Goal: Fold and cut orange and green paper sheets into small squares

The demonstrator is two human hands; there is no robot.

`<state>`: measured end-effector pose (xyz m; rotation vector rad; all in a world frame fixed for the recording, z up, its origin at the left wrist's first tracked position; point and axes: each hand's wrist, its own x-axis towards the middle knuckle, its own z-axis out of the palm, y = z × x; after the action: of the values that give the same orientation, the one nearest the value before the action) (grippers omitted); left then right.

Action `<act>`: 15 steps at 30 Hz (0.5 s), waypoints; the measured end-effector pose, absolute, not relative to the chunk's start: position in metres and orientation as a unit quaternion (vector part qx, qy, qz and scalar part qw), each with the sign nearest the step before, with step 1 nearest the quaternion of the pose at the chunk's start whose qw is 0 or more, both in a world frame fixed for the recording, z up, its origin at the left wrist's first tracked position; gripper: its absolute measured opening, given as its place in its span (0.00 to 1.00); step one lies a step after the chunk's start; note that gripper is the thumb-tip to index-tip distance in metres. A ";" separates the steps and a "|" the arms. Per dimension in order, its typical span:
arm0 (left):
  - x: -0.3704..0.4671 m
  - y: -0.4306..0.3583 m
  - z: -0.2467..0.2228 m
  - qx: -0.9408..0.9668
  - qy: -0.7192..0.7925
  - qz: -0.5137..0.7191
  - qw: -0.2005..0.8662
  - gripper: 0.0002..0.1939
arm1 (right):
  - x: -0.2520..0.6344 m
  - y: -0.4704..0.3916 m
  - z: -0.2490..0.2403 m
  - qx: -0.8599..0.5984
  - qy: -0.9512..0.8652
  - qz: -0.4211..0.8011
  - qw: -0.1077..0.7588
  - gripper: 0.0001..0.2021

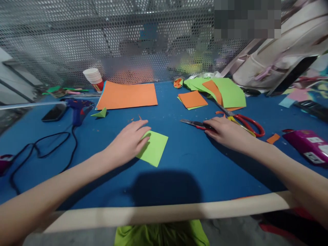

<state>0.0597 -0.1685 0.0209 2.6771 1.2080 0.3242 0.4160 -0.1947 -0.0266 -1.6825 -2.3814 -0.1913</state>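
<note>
A lime-green square of paper [155,147] lies flat on the blue table in front of me. My left hand [132,136] rests over its left edge, fingers slightly apart. On the right, my right hand [225,131] closes its fingers around the handle of a utility knife [193,123], whose blade points left along the tabletop. Just beyond that hand lie scissors with red handles [252,124], partly covered by it. A stack of orange and green squares [193,99] sits farther back.
Orange sheets [128,95] lie at the back, with stacked paper cups [93,78] behind. A glue gun [78,111] and its looping cord [53,135] occupy the left, near a phone [54,112]. Green offcuts [230,90] and a purple power strip [309,145] are right. Perforated metal [107,41] borders the back.
</note>
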 end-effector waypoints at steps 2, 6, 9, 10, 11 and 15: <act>0.067 -0.172 0.014 0.909 0.373 0.114 0.144 0.22 | 0.415 -0.193 -0.026 -0.567 -0.813 -0.047 0.126 0.16; 0.082 -0.177 0.000 0.926 0.325 0.064 0.183 0.27 | 0.407 -0.195 -0.022 -0.581 -0.797 -0.012 0.166 0.16; 0.087 -0.177 -0.009 0.938 0.282 0.021 0.201 0.29 | 0.398 -0.200 -0.019 -0.569 -0.801 0.012 0.186 0.15; 0.088 -0.177 -0.012 0.938 0.276 0.014 0.210 0.29 | 0.395 -0.202 -0.019 -0.563 -0.805 0.016 0.187 0.15; 0.088 -0.177 -0.015 0.936 0.273 0.012 0.220 0.29 | 0.392 -0.203 -0.018 -0.558 -0.808 0.016 0.187 0.15; 0.089 -0.175 -0.018 0.927 0.273 0.033 0.256 0.28 | 0.385 -0.208 -0.016 -0.548 -0.814 0.005 0.190 0.14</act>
<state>0.0891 -0.1753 -0.0184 2.5149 0.7416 0.0893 0.3849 -0.2080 -0.0162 -1.5405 -2.2883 0.0154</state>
